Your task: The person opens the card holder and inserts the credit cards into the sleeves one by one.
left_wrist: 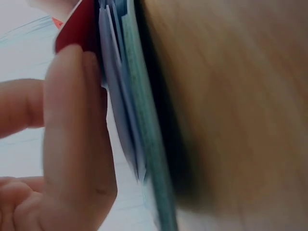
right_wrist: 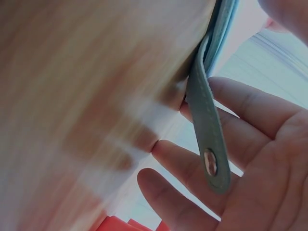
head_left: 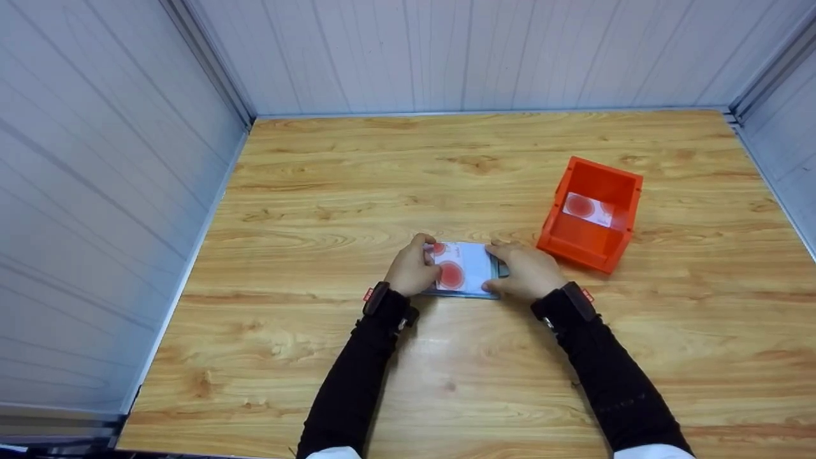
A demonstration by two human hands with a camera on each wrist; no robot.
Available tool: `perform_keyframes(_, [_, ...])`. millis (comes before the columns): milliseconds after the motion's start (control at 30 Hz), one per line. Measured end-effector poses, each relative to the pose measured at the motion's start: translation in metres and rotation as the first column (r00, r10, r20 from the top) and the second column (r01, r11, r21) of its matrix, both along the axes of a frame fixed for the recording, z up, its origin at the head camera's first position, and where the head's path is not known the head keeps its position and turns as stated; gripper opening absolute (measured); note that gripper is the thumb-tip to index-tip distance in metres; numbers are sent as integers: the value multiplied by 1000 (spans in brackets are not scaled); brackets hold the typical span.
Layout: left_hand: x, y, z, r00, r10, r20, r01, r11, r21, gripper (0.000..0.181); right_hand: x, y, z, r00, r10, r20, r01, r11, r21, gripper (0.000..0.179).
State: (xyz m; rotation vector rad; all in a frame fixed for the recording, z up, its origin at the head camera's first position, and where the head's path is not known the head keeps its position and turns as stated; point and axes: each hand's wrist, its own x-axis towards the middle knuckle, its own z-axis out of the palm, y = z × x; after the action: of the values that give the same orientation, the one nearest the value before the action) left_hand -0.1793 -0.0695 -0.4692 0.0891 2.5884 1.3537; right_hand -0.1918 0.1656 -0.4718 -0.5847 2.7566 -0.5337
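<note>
A thin blue-green card holder (head_left: pixel 495 296) lies opened out on the table, its stitched edge and snap strap (right_wrist: pixel 208 130) showing in the wrist views. Over its left half is a white card with red circles (head_left: pixel 451 275). My left hand (head_left: pixel 413 268) holds this card at its left side, thumb on the lower part and fingers by the upper corner. Layered sleeves (left_wrist: pixel 115 82) stand beside those fingers. My right hand (head_left: pixel 526 268) holds the holder's right side between thumb and fingers; the other fingers spread near the tabletop beyond the strap.
An orange-red bin (head_left: pixel 583 248) stands to the right, just beyond my right hand. Inside it lies another white card with red circles (head_left: pixel 590 209). Pale panel walls (head_left: pixel 440 57) border the wooden table (head_left: pixel 319 191) at the back and sides.
</note>
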Motion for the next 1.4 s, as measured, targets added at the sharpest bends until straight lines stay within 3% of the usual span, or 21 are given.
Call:
perform_keyframes(133, [1,2,1,1000,15,-18,-15,1000,-6,50,0,0,0,1000,-7,3,7,1000,0,82])
perform_keyframes(300, [2,5,2,999,-12,-49,11,1000,-29,47,0,0,1,1000,-6,6,6,1000,-1,85])
perform_keyframes(800, [-3,25,2,995,-92,-42,87,990,-114,48,0,0,1,1000,0,15,0,1000,-11,90])
perform_keyframes(1067, [-5,33,2,994,-104,-35,97,983,-157,50,1,0,1,1000,-11,13,11,1000,-21,89])
perform_keyframes(1300, [-2,33,3,991,-130,-23,125,981,-146,51,0,0,0,1000,-6,-1,6,1000,-20,88])
perform_keyframes(1400, [2,32,4,989,-136,-57,126,979,-158,47,0,0,0,1000,-6,7,6,1000,-21,89])
